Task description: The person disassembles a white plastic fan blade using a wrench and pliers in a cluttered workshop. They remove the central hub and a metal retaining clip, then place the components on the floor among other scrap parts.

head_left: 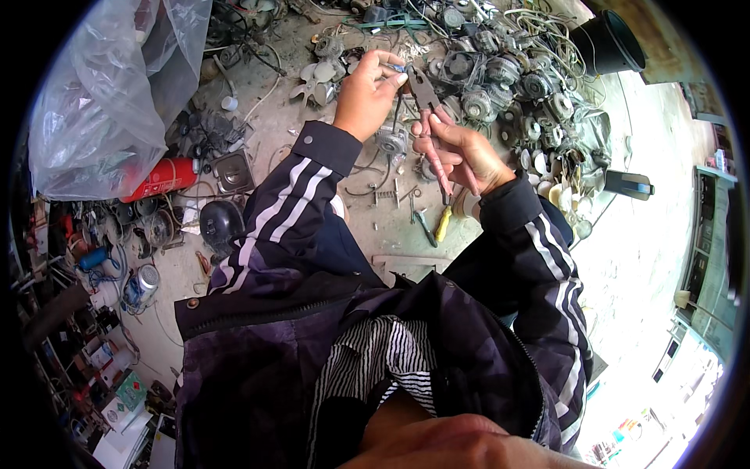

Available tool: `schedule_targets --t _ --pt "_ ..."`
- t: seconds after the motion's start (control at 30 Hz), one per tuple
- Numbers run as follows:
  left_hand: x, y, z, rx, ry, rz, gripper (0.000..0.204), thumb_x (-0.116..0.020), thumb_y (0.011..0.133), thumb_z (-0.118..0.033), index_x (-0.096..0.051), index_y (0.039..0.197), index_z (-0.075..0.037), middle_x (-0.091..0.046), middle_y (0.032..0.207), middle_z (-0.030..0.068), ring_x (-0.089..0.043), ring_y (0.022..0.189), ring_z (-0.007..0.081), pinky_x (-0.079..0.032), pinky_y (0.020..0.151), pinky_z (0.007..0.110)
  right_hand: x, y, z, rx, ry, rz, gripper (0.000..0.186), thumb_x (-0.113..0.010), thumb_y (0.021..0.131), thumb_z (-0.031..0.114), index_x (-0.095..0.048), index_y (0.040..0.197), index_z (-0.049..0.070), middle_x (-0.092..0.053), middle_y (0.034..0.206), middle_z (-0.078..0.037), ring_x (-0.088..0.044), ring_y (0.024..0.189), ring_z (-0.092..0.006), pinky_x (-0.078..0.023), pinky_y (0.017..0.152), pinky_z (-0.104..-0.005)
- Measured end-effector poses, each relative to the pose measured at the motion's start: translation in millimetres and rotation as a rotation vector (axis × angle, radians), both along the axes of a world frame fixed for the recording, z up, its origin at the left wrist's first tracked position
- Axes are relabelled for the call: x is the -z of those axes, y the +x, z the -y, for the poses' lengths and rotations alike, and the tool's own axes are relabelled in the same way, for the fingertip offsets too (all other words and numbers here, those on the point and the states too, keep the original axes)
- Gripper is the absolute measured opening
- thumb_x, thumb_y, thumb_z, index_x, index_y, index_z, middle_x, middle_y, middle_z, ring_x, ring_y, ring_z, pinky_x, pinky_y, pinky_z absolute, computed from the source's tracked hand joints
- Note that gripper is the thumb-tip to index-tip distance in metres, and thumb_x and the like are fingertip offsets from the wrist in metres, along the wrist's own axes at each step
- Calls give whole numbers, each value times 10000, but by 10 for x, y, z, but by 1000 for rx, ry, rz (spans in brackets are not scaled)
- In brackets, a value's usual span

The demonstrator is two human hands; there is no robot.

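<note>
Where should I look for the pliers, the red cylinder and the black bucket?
Pliers [424, 95]: head view, on the grey metal head.
Red cylinder [162, 180]: head view, on its curved side.
Black bucket [592, 47]: head view, on its outer wall.

Pliers [426, 92]: handles in my right grip [462, 152], head pointing away from me, toward my left grip [367, 92]
Small part [398, 68]: at my left grip's fingertips, just left of the pliers' head
Motor heap [500, 74]: on the floor [652, 227], ahead and to the right
Bucket [609, 45]: far right, just beyond the heap
Small tools [442, 225]: on the floor, nearer me than the pliers
Plastic bag [117, 94]: far left
Cylinder [162, 180]: at the bag's near edge
Metal tray [233, 172]: just right of the cylinder
Round shell [223, 224]: nearer me than the tray
</note>
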State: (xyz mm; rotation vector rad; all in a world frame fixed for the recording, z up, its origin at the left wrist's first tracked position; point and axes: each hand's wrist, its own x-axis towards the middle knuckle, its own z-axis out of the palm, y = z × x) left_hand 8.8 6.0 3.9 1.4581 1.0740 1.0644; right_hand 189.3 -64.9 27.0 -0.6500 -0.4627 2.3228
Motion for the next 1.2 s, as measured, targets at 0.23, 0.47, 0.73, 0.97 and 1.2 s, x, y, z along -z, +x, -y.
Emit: schedule_targets --t 0.23,0.47,0.73,0.97,1.2 --pt "192 18 -60 6 -118 47 152 -575 915 -103 -526 1045 -42 -646 909 53 -630 796 105 -503 684 248 164 -13 56 -9 312 669 291 -412 998 307 -517 1046 40 -599 844 -35 -464 536 -85 -395 484 -217" --pt "305 46 -30 31 -109 74 123 -552 903 -59 -536 1008 4 -675 807 80 -643 739 115 -473 672 239 512 158 4 -2 682 1291 333 -515 930 331 -539 1028 14 -615 809 -192 -605 767 -343 -452 679 -417" --pt "375 -12 -73 95 -105 -43 158 -552 923 -134 -534 1031 -20 -669 873 61 -632 793 109 -492 686 257 266 107 32 -38 868 1584 319 -498 930 349 -532 955 32 -615 842 -251 -572 848 -456 -440 716 -499" --pt "588 -3 -130 -19 -84 38 167 -619 881 -154 -594 963 -11 -672 810 61 -603 714 108 -471 654 260 423 67 5 -90 711 1451 329 -489 935 358 -559 937 37 -629 796 -185 -611 761 -375 -456 684 -449" --pt "632 13 -159 -218 -137 81 178 -647 862 -164 -606 933 -6 -644 791 48 -576 691 101 -470 635 264 514 -256 42 77 321 997 276 -491 970 328 -556 962 60 -563 790 8 -455 633 -65 -391 578 -236"
